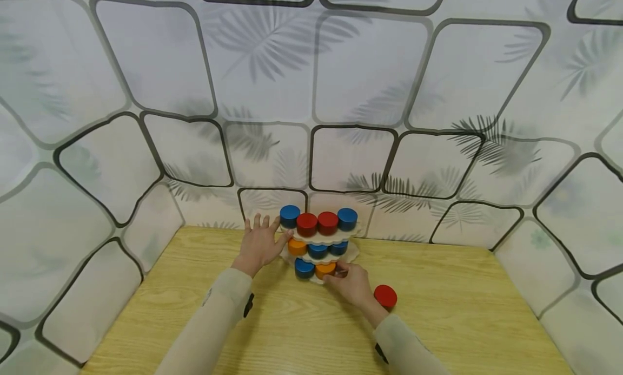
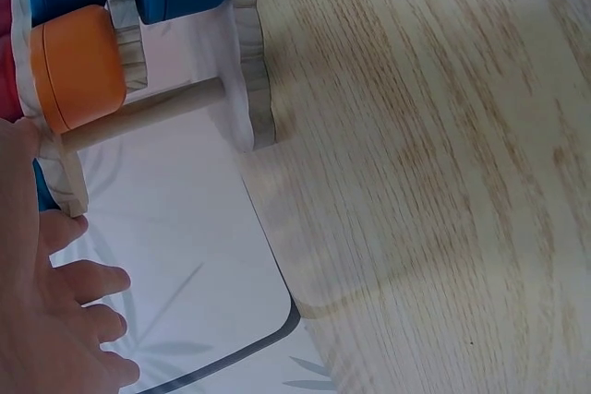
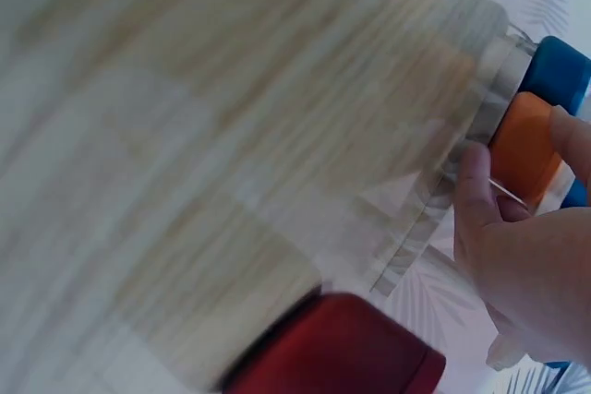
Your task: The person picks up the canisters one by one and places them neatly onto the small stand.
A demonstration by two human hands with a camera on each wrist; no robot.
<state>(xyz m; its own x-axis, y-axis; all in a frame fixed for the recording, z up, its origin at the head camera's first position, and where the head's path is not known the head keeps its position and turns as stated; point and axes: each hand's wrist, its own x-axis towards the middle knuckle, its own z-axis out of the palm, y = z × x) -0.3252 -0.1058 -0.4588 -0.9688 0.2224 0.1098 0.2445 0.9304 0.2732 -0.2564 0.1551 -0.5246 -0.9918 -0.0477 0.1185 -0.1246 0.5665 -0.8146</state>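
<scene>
A tiered wooden stand with scalloped shelves (image 1: 353, 251) holds small round tins at the back middle of the table. My left hand (image 1: 259, 248) is at the stand's left end, fingers spread and nearly straight. In the left wrist view its thumb and index fingertip are right at a shelf's edge. My right hand (image 1: 354, 284) pinches an orange tin (image 3: 524, 149) on the lowest shelf between thumb and fingers. Left of that tin is a blue tin (image 1: 304, 268). The top shelf bears two red tins (image 1: 306, 224) between two blue tins (image 1: 289, 216); the middle one shows another orange tin (image 2: 83, 66) and blue ones.
A loose red tin (image 1: 385, 296) lies on the wooden table (image 1: 462, 304), close to my right wrist. Patterned cloth walls (image 1: 350, 158) rise behind and on both sides, with the stand near the back one.
</scene>
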